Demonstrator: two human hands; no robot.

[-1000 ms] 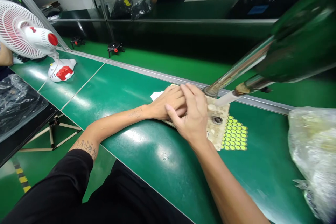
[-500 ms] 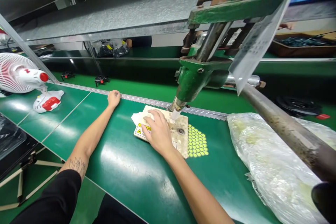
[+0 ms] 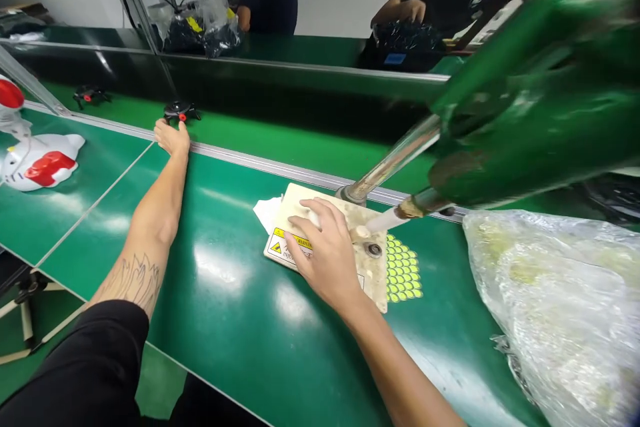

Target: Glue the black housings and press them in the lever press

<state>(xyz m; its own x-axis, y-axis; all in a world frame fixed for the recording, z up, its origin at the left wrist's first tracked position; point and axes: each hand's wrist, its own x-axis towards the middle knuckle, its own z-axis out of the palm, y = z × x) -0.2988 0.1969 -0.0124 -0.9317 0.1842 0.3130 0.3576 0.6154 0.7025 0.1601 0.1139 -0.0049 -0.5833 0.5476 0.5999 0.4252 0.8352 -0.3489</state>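
At the near edge of the green conveyor strip, my left hand has its thumb and fingers on either side of a black part with a red dot. My right hand rests with bent, spread fingers over the cream base plate of the press; a small white piece shows by its fingers. A yellow warning label lies beside the thumb. The white-tipped press rod stands over the plate, right of my right hand.
Yellow-green round stickers lie right of the base. A large clear plastic bag covers the right side. The green press head hangs at upper right. Other people's hands show behind. A second black part sits farther left.
My left hand has reached forward and left to the black part and gripped it. My right hand stays over the base. The view has tilted and moved closer to the press.
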